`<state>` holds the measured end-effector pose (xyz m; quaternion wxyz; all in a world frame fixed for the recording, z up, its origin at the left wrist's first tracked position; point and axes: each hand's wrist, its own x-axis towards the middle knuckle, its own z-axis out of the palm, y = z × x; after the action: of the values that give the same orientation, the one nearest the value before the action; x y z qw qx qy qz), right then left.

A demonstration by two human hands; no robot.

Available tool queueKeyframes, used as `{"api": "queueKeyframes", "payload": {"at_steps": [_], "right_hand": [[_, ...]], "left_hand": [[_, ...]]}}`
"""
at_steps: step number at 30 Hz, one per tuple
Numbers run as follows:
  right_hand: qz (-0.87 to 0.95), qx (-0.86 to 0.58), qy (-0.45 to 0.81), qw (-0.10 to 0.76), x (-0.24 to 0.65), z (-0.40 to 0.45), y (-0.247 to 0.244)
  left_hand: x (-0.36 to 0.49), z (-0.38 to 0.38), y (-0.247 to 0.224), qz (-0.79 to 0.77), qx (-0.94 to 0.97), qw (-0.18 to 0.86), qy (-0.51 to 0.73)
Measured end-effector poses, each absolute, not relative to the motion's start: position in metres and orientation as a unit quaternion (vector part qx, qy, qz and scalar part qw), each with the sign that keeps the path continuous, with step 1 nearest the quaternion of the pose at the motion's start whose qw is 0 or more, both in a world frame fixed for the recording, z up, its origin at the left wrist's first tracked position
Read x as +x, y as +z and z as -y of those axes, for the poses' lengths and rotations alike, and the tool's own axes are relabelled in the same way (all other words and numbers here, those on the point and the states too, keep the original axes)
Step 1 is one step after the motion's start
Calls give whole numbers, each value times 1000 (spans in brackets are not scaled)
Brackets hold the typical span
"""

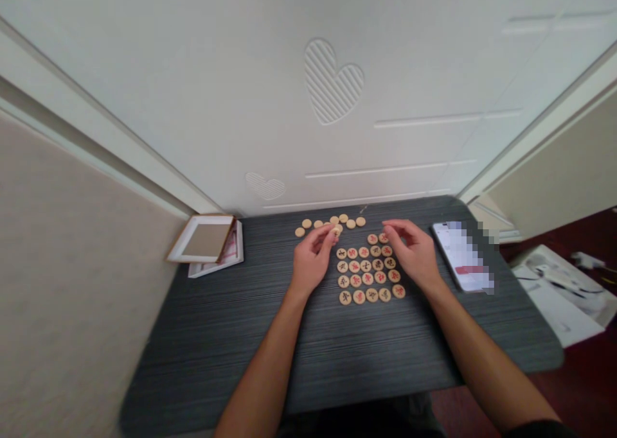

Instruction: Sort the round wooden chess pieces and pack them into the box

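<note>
My left hand (314,258) pinches a round wooden Chinese chess piece (336,232) between thumb and fingers, with a dark character facing up. It is raised beside the upper left of a grid of pieces. My right hand (412,248) is over the grid's upper right corner, its fingers loosely curved and a small gap between thumb and index finger. Just below its thumb lies a red-marked piece (383,238), partly covered; whether they touch I cannot tell. The grid, with pieces such as a black-marked one (372,295), shows red and black characters in several rows.
Behind my left hand, several pieces lie blank side up, one of them (360,221) at the right end. A box with its lid (202,239) sits at the table's back left. A phone (463,258) lies at right on the dark table (216,341). A white door (216,104) stands behind.
</note>
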<state>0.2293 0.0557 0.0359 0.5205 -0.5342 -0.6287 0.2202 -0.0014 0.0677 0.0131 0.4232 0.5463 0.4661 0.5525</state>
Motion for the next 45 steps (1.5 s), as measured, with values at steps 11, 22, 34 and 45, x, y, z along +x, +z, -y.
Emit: {"api": "queueKeyframes", "payload": {"at_steps": [11,22,34,45], "right_hand": [[710,-460,295,443,216,-51,38],[790,-494,172,319,224,-95,18],[793,-502,141,316,219,-94,5],[743,-534,118,386,230,-91,12]], "left_hand": [[21,-49,19,-424,624,434,492],[-37,-81,8,-547,690,73,468],[-56,-84,1,-658,638,19,400],[-59,-83,-1,-674,648,30,352]]}}
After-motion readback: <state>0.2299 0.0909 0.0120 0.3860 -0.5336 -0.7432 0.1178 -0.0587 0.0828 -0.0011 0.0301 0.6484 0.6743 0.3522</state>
